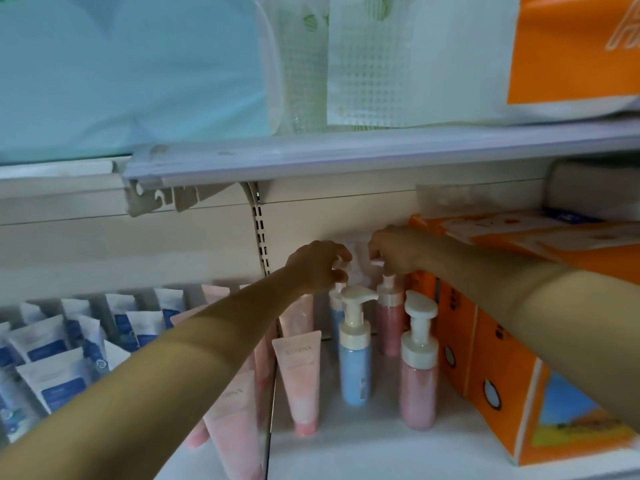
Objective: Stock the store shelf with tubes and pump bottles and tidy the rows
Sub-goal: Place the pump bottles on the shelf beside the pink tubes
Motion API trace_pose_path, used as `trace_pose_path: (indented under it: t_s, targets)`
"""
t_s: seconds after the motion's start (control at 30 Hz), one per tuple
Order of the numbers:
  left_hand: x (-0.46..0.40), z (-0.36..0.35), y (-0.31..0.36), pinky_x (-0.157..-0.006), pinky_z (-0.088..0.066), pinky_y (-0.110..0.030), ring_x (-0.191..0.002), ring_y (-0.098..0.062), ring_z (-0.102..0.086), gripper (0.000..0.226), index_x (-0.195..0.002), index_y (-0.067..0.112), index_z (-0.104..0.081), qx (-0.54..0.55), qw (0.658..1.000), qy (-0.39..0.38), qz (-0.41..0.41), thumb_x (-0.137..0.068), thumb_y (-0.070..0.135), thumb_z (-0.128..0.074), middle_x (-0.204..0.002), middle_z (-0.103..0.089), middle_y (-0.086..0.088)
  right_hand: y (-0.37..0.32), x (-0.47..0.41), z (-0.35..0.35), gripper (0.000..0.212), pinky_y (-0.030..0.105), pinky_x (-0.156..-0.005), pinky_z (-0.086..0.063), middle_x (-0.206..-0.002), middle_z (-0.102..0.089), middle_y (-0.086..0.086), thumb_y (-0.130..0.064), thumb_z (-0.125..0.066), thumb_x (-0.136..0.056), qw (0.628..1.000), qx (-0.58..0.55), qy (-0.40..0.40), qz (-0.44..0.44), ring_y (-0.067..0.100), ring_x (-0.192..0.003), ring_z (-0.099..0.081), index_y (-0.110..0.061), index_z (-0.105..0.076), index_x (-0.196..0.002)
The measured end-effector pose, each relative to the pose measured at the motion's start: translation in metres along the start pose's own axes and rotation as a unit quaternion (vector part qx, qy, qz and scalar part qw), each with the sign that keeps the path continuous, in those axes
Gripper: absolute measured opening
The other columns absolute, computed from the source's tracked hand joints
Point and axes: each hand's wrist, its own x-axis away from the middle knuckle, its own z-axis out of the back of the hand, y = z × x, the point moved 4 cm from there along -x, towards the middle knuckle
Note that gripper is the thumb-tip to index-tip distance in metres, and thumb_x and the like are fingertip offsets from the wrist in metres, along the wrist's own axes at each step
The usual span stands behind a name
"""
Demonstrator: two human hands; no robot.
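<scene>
We are gripping the pump heads of two rear bottles, left hand on the blue bottle, right hand on the pink bottle; the tubes are standing stocked already, so mostly tidying remains.

Blue and pink pump bottles, white pumps — pink tubes, orange boxes.

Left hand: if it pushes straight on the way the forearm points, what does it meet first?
Probably the shelf's back panel. The left hand already grips a rear blue bottle's pump head; nothing else shows behind it, though depth is unclear.
</scene>
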Motion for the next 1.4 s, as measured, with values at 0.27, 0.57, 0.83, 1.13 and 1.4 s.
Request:
trace_pose_path:
  t_s: [0.27,0.57,0.83,1.13,1.4]
  targets:
    - [-0.0009,0.0001,-0.0005,-0.100,-0.043,-0.036,-0.119,-0.021,-0.052,0.038,-0.127,0.025,-0.060,0.002,1.000,0.008,0.020,-0.089,0.028,-0.066,-0.130,-0.057,-0.001,-0.0007,0.0003,0.0009,0.031,0.033,-0.077,-0.056,-0.107,-0.064,0.008,-0.015,-0.071,-0.084,1.000,-0.004,-0.002,0.000,0.022,-0.089,-0.064,-0.012,-0.063,-0.113]
    - [-0.0007,-0.0001,0.0000,-0.098,-0.045,-0.036,-0.116,-0.021,-0.054,0.039,-0.127,0.024,-0.060,0.014,0.999,0.002,0.031,-0.089,0.027,-0.067,-0.129,-0.058,0.000,-0.0028,0.0029,0.0016,0.022,0.034,-0.072,-0.054,-0.104,-0.063,0.011,-0.013,-0.066,-0.087,0.999,-0.007,0.030,-0.015,0.025,-0.087,-0.064,-0.009,-0.062,-0.108]
    - [-0.0008,-0.0017,0.0018,-0.099,-0.044,-0.035,-0.118,-0.020,-0.054,0.038,-0.126,0.022,-0.060,0.034,0.999,0.001,0.030,-0.089,0.026,-0.068,-0.128,-0.059,-0.001,-0.0054,0.0053,0.0005,0.026,0.029,-0.072,-0.052,-0.108,-0.063,0.008,-0.012,-0.065,-0.088,0.999,-0.040,0.034,-0.009,0.022,-0.088,-0.063,-0.012,-0.062,-0.114]
    - [-0.0004,-0.0040,0.0013,-0.101,-0.044,-0.040,-0.118,-0.022,-0.055,0.040,-0.126,0.021,-0.060,0.047,0.998,-0.001,0.037,-0.088,0.026,-0.068,-0.129,-0.059,-0.003,-0.0062,0.0036,-0.0007,0.023,0.030,-0.077,-0.055,-0.103,-0.065,0.008,-0.013,-0.065,-0.089,0.997,-0.062,0.027,-0.022,0.021,-0.087,-0.064,-0.009,-0.063,-0.112]
    - [0.0041,0.0022,0.0019,-0.101,-0.043,-0.035,-0.117,-0.021,-0.055,0.041,-0.135,0.020,-0.054,0.077,0.996,0.009,0.038,-0.095,0.030,-0.058,-0.131,-0.058,-0.006,-0.0071,0.0078,0.0009,0.029,0.020,-0.056,-0.041,-0.104,-0.064,0.010,-0.013,-0.067,-0.087,0.997,-0.066,0.008,-0.031,0.022,-0.087,-0.064,-0.008,-0.061,-0.115]
